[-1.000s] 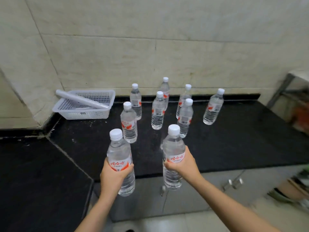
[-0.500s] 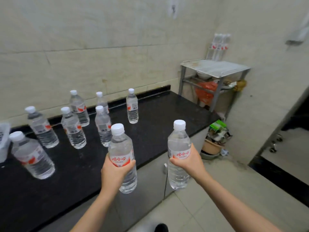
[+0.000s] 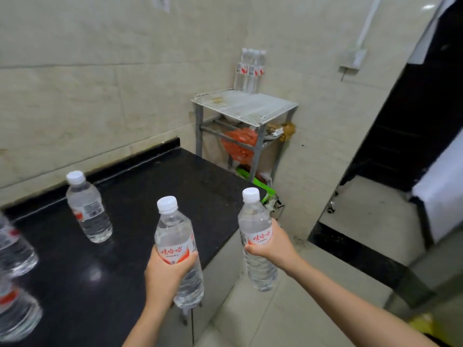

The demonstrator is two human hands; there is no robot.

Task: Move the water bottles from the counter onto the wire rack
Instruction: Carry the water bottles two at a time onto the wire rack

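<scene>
Grip check: your left hand [image 3: 167, 271] curls round one water bottle [image 3: 176, 236] above the surface's [image 3: 150, 184] front edge; your right hand [image 3: 273, 246] curls round a second bottle [image 3: 255, 229] past its front right corner. Carry both upright to the wire rack [image 3: 245, 106], landing beside the stored bottles [image 3: 250, 68] at its back edge.

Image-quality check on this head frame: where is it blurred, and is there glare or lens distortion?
Head view: the left-edge bottles smear with motion blur; the left-hand bottle and right-hand bottle show legible labels; a soft glare patch sits on the black counter; wide-angle verticals slant, as at the doorway edge.
</scene>
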